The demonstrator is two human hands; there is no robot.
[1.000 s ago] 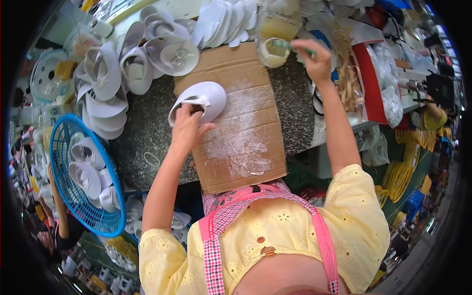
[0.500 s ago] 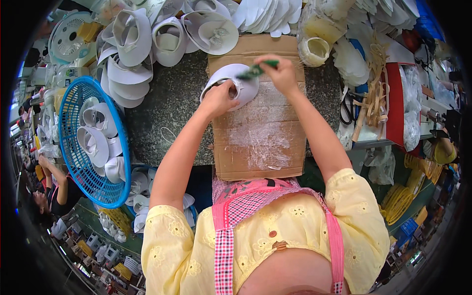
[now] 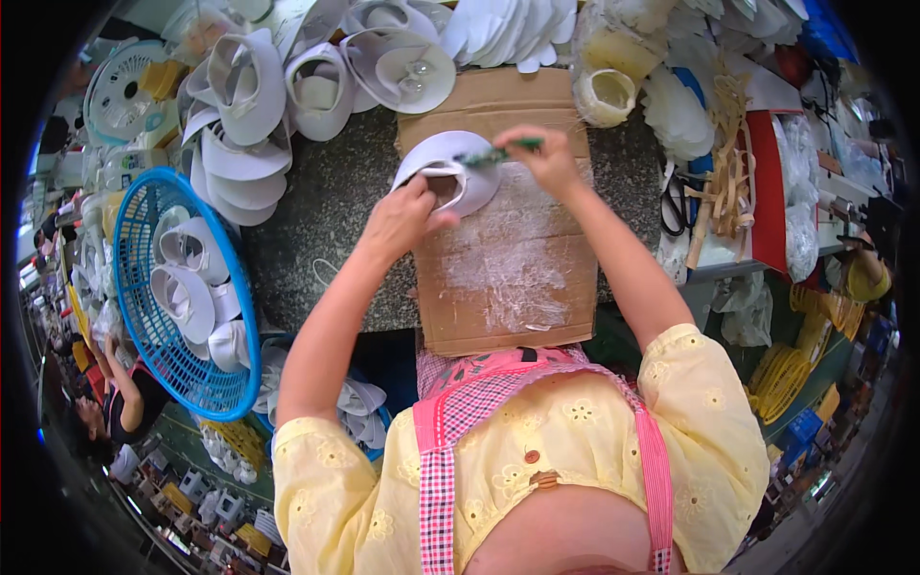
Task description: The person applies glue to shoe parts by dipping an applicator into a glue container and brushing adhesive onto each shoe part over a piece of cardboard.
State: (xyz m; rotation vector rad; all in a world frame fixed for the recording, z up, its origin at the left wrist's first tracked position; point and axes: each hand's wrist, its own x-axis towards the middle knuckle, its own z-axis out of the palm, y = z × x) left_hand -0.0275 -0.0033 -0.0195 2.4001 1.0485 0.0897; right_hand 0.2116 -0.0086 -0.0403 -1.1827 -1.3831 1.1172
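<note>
A white sun visor point(image 3: 480, 189) lies over the upper part of a brown cardboard sheet point(image 3: 571, 251), its curved brim toward the far side and right. My left hand point(image 3: 396, 222) is closed on the near-left edge of its inner band, with the fingertips at the opening. In my right hand point(image 3: 549, 163) is a green-handled brush point(image 3: 520, 145), gripped between fingers and thumb. The brush's dark, slightly blurred end is at the band's far edge, over the brim. Whitish dried residue covers the middle of the cardboard.
Stacked white visors point(image 3: 247, 168) stand at the far left of the speckled dark tabletop point(image 3: 311, 206). A blue basket point(image 3: 251, 356) with visors is at the left. Beyond the cardboard's far right corner sits a glue-crusted container point(image 3: 609, 100). Black scissors point(image 3: 673, 206) lie farther right.
My left hand has shifted its hold on the band to the left, uncovering more of the opening. The brush has moved slightly left and nearer along the band.
</note>
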